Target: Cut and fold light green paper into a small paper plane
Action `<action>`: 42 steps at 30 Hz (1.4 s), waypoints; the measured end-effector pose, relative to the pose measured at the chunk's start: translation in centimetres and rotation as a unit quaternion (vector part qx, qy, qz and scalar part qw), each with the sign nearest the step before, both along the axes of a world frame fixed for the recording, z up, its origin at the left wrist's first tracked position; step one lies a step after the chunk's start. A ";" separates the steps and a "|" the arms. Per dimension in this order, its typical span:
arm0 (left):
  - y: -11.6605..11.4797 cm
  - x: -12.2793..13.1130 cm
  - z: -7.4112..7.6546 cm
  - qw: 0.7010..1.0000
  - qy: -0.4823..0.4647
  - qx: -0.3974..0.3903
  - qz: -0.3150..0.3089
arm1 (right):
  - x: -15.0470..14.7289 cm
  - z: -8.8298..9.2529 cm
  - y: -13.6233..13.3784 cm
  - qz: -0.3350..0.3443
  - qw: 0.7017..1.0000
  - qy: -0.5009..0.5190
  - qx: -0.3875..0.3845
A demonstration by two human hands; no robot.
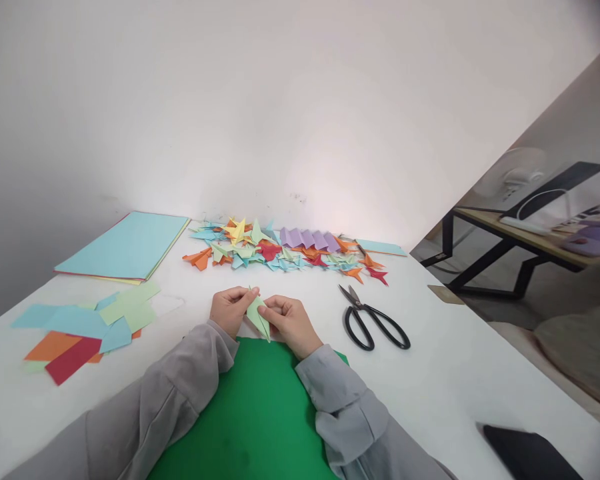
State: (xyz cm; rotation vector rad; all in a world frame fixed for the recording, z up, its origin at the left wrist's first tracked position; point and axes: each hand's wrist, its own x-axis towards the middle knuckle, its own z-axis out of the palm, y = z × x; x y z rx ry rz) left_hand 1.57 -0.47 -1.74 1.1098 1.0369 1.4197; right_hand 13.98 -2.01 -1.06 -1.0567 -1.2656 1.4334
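Between my two hands is a small folded piece of light green paper [259, 317], narrow and pointed at its lower end. My left hand [231, 308] pinches its upper left part between thumb and fingers. On the other side, my right hand [291, 323] is closed on its right edge, the thumb lying over the paper. Both hands are just above the far edge of a green mat [245, 407]. To the right of them lie scissors with black handles [373, 320], their blades slightly apart and pointing away.
Folded paper pieces in many colours [267, 251] line the back of the table, with a pleated purple strip [310, 239] among them. Stacked coloured sheets [125, 243] lie back left, loose paper cuttings [83, 321] nearer. A black flat object [527, 453] sits front right.
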 end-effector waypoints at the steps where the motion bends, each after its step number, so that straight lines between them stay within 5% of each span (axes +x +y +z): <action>1: 0.0 0.0 0.0 1.000 0.000 0.005 0.003 | 0.0 0.0 0.0 0.001 1.000 -0.001 -0.001; 12: 0.1 -0.2 0.1 1.000 0.011 0.014 0.026 | -0.1 -0.3 0.1 0.005 1.000 -0.011 -0.006; 19: -0.2 -0.2 1.7 0.984 -0.148 -0.088 -0.044 | 0.2 -0.3 0.5 -0.037 0.997 0.055 -0.026; 30: 0.2 -0.7 1.5 0.980 -0.124 -0.099 -0.124 | 0.5 0.4 0.1 -0.011 0.997 0.071 -0.037; 42: 0.3 -1.1 2.0 0.983 -0.074 -0.092 -0.140 | 0.5 0.9 -0.2 -0.012 0.997 0.068 -0.043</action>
